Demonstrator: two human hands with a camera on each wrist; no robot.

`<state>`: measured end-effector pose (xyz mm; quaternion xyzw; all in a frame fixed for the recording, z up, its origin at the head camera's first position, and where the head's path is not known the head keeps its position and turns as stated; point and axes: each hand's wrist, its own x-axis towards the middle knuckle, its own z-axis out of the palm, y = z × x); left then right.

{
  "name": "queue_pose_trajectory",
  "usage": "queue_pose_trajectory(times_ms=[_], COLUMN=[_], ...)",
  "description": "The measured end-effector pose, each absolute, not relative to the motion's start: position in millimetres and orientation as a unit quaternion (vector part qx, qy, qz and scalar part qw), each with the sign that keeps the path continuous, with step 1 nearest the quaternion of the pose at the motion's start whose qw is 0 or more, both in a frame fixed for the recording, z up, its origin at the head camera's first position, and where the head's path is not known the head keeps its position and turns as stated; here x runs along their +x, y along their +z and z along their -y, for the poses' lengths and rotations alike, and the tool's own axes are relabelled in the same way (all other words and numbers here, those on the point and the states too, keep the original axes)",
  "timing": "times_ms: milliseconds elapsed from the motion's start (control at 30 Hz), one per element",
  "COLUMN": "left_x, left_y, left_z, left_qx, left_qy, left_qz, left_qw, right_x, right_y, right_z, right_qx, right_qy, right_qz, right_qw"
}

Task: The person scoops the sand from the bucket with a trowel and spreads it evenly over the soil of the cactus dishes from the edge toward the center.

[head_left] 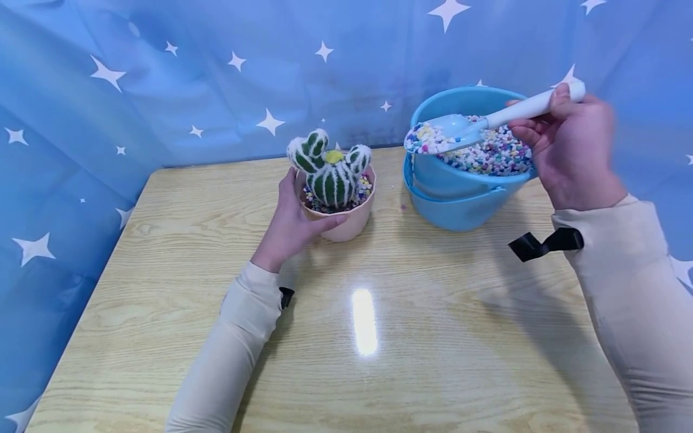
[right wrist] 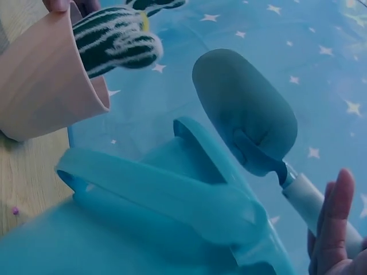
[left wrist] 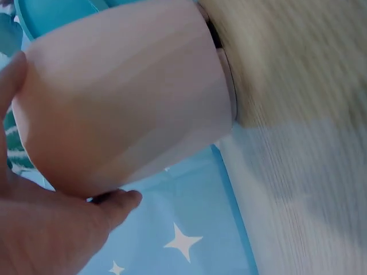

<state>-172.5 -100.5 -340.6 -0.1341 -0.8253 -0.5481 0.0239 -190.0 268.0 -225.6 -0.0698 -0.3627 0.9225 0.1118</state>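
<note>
A blue toy shovel [head_left: 460,129] with a white handle, its scoop heaped with small multicoloured pebbles, is held in my right hand [head_left: 576,141] above the blue bucket [head_left: 457,207]. More of those pebbles [head_left: 500,150] fill the bucket. To its left, my left hand [head_left: 295,219] grips the rim of a pale pink flowerpot [head_left: 346,225], thumb in front and fingers at the far left side. A green and white fuzzy cactus [head_left: 330,174] stands in the pot, with pebbles around its base. In the right wrist view the scoop's underside [right wrist: 243,106] shows over the bucket rim.
Everything stands on a wood-grain table [head_left: 411,337]. A blue curtain with white stars [head_left: 178,78] hangs behind and to the left. The bucket's handle [right wrist: 155,189] is folded down along its side. One stray pink pebble [right wrist: 15,211] lies on the table beside the bucket.
</note>
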Motion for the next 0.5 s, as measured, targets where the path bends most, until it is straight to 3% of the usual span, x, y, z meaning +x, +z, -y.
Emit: queue_pose_trajectory(times_ms=[233, 500], left_x=[-166, -161], left_y=[-339, -335], left_z=[90, 91], left_qx=[-0.089, -0.087], left_qy=[-0.497, -0.464], left_qz=[0.861, 0.880], left_qw=[0.059, 0.050], right_x=[-192, -194], right_y=[-222, -222], right_z=[-257, -247], right_qx=[-0.058, -0.051], right_qy=[0.907, 0.898], right_qz=[0.403, 0.427], right_qw=[0.103, 0.095])
